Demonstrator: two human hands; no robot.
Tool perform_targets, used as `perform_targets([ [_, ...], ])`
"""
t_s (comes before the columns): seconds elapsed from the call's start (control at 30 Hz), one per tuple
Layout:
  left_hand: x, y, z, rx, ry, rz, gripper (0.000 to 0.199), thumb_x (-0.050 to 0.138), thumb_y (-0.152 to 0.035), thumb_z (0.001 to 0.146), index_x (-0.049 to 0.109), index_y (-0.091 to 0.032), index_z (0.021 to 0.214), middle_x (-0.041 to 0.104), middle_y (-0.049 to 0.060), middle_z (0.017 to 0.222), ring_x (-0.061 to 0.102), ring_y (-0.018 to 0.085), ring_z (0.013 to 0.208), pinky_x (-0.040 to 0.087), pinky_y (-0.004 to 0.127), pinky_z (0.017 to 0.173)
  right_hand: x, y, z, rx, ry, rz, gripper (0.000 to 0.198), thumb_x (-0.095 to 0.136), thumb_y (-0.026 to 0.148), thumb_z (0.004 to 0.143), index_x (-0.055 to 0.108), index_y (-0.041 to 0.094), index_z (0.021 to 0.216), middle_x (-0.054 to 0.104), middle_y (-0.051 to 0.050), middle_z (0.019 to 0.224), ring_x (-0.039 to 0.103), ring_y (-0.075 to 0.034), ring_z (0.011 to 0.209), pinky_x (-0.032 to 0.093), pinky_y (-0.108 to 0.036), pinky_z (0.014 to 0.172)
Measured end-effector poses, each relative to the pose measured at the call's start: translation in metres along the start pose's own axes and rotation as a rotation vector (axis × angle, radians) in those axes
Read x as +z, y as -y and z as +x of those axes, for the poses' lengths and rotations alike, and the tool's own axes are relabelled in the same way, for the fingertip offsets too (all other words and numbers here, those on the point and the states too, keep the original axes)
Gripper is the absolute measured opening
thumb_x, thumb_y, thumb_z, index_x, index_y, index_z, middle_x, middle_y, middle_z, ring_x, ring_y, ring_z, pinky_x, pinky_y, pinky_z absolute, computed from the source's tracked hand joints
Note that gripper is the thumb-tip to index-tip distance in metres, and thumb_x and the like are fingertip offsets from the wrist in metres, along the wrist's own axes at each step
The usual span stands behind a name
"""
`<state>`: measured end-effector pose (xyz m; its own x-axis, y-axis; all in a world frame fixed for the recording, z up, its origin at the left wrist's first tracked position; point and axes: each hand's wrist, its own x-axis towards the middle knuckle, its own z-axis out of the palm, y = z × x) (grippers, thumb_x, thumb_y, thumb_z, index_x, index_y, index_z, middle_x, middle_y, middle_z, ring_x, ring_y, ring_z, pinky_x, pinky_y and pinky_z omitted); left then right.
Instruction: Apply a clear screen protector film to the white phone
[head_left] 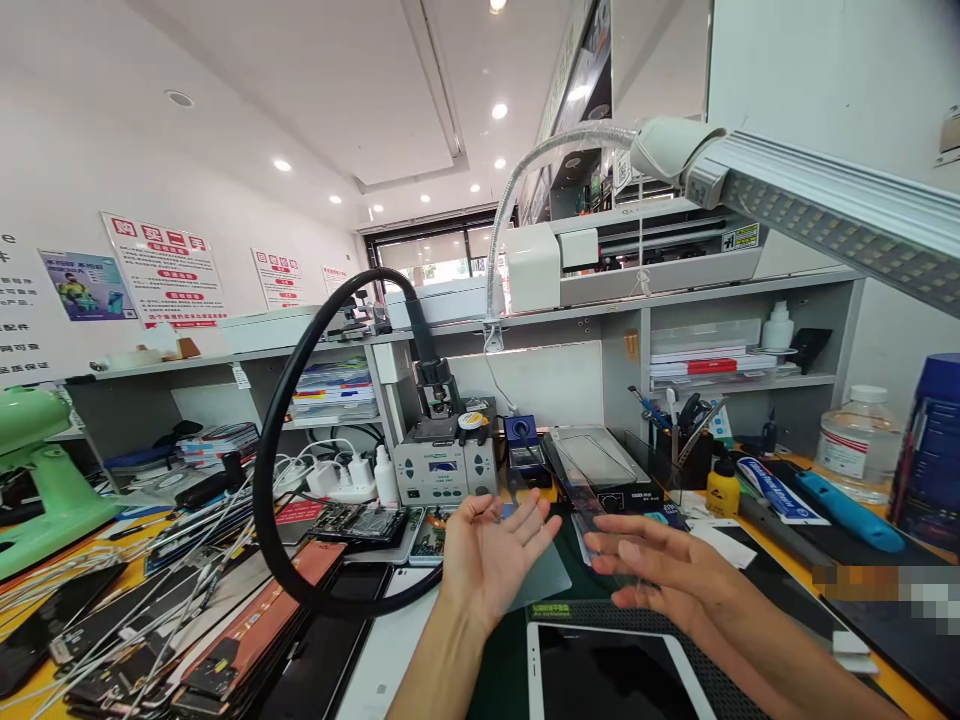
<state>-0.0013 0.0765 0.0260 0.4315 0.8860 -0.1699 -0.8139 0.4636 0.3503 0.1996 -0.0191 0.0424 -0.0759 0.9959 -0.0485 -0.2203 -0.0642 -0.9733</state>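
A phone and tablet repair shop. The workbench [420, 650] holds a hot-air rework station [445, 468] with its black hose [279, 440], piles of dismantled phone screens [225, 640] at near left and a white tablet [615, 675] (screen dark). Promotional posters [166, 270] line the far left wall.

The room is bright and evenly lit, white walls and ceiling throwing the light about. It comes from round ceiling spots [499, 110], daylight through the far window [435, 262], and an LED lamp bar [825, 215] hanging overhead at the right. Shadows on the worktop [67, 590] are soft and faint. The window is blown out to near white. The wide lens bends straight lines near the edges and stretches the lamp bar. Both hands, left [491, 555] and right [660, 570], look slightly motion-blurred. A pixelated patch [885, 590] covers part of the right side.
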Motion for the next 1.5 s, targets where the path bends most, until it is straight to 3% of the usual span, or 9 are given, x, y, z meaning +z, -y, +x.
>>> perform_targets([
  [0.17, 0.001, 0.001, -0.001, 0.039, -0.008, 0.043, 0.048, 0.066, -0.050, 0.083, 0.053, -0.017, 0.115, 0.058, 0.021, 0.130, 0.068, 0.034, 0.105, 0.056, 0.055, 0.091, -0.003, -0.006, 0.004, -0.069, -0.019, -0.156, 0.046, 0.072, 0.050, 0.084, 0.066, 0.026, 0.122, 0.066, -0.009, 0.131, 0.057, -0.032, 0.125, 0.052, -0.041, 0.096],
  [0.37, 0.002, 0.014, -0.003, 0.178, 0.079, 0.223, 0.074, 0.046, -0.076, 0.085, 0.047, -0.022, 0.137, 0.062, 0.019, 0.125, 0.070, 0.030, 0.091, 0.056, 0.053, 0.086, 0.007, -0.023, 0.005, -0.218, -0.132, -0.552, 0.055, 0.070, 0.058, 0.082, 0.062, 0.028, 0.127, 0.068, -0.009, 0.123, 0.065, -0.031, 0.107, 0.054, -0.041, 0.090],
  [0.5, 0.003, 0.021, -0.006, 0.246, 0.169, 0.351, 0.074, 0.037, -0.075, 0.089, 0.043, -0.025, 0.142, 0.064, 0.016, 0.118, 0.069, 0.028, 0.092, 0.056, 0.048, 0.085, 0.018, -0.036, 0.000, -0.334, -0.241, -0.783, 0.048, 0.067, 0.055, 0.083, 0.062, 0.036, 0.127, 0.068, -0.005, 0.123, 0.066, -0.030, 0.102, 0.057, -0.035, 0.082],
  [0.63, 0.007, 0.026, -0.011, 0.291, 0.213, 0.419, 0.072, 0.036, -0.072, 0.092, 0.041, -0.023, 0.144, 0.065, 0.015, 0.114, 0.067, 0.027, 0.095, 0.054, 0.045, 0.086, 0.023, -0.043, -0.002, -0.549, -0.316, -0.999, 0.042, 0.064, 0.047, 0.086, 0.063, 0.032, 0.125, 0.069, -0.006, 0.122, 0.069, -0.027, 0.096, 0.061, -0.031, 0.070],
  [0.83, 0.011, 0.031, -0.013, 0.330, 0.231, 0.466, 0.071, 0.035, -0.071, 0.093, 0.040, -0.023, 0.145, 0.065, 0.013, 0.113, 0.065, 0.025, 0.094, 0.052, 0.043, 0.088, 0.022, -0.048, 0.000, -0.712, -0.328, -1.148, 0.038, 0.064, 0.042, 0.088, 0.062, 0.029, 0.123, 0.067, -0.007, 0.125, 0.069, -0.025, 0.106, 0.063, -0.031, 0.077],
  [1.13, 0.019, 0.038, -0.019, 0.385, 0.168, 0.499, 0.068, 0.032, -0.069, 0.095, 0.042, -0.023, 0.144, 0.064, 0.012, 0.114, 0.064, 0.023, 0.094, 0.053, 0.038, 0.087, 0.026, -0.047, -0.002, -0.747, -0.314, -1.130, 0.038, 0.065, 0.039, 0.087, 0.064, 0.025, 0.123, 0.066, -0.011, 0.125, 0.069, -0.026, 0.109, 0.061, -0.036, 0.090],
  [1.5, 0.022, 0.042, -0.025, 0.393, 0.123, 0.568, 0.069, 0.030, -0.071, 0.094, 0.040, -0.026, 0.146, 0.063, 0.012, 0.122, 0.064, 0.024, 0.101, 0.052, 0.038, 0.090, 0.029, -0.042, -0.004, -0.712, -0.286, -1.129, 0.039, 0.064, 0.038, 0.088, 0.066, 0.022, 0.123, 0.065, -0.014, 0.126, 0.067, -0.031, 0.112, 0.063, -0.037, 0.084],
])
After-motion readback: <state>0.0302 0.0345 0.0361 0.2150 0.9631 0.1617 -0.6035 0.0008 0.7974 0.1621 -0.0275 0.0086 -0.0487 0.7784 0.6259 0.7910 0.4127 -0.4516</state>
